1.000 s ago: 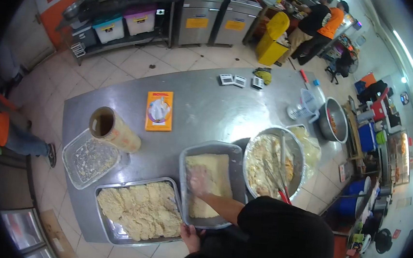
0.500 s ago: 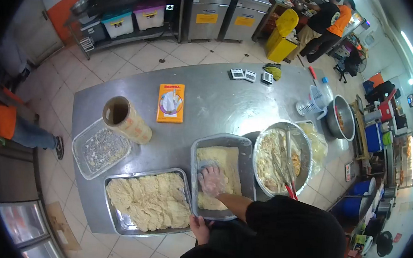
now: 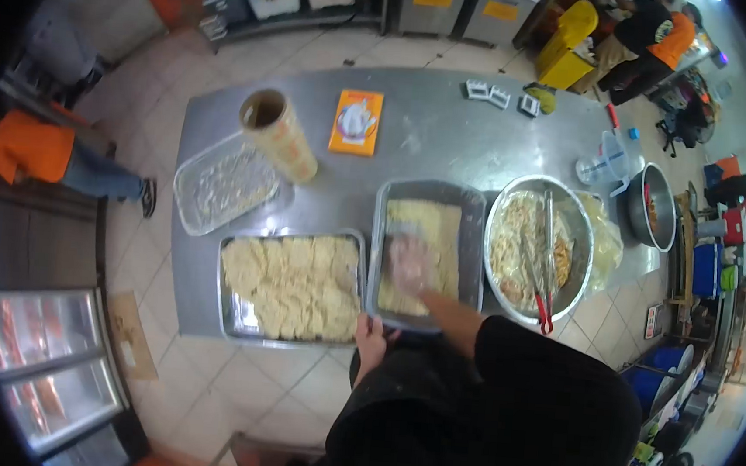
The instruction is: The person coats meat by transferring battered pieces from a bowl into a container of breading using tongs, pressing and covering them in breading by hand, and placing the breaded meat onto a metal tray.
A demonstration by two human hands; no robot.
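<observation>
My right hand (image 3: 412, 265), in a clear plastic glove, is palm down on the pale breading (image 3: 427, 215) inside a grey plastic bin (image 3: 475, 241). Motion blurs it, but the fingers look stretched out. My left hand (image 3: 372, 338) is bare and closes on the bin's near left corner, beside the tray's edge. Left of the bin, a metal tray (image 3: 285, 343) is filled with breaded pieces (image 3: 294, 284) laid close together. On the right stands a round metal bowl (image 3: 580, 293) of pale coated food, with red-handled tongs (image 3: 548, 264) resting in it.
A clear tray (image 3: 194, 219) with crumb residue, a large wrap roll (image 3: 284, 143) and an orange box (image 3: 356, 122) stand at the left. Small timers (image 3: 499, 97), a measuring jug (image 3: 606, 164) and another bowl (image 3: 663, 225) lie farther off. A person in orange (image 3: 38, 150) stands left.
The camera view has shifted, so the table appears higher in the picture. My right hand is still in the bin but now blurred by motion. My left hand stays at the bin's corner.
</observation>
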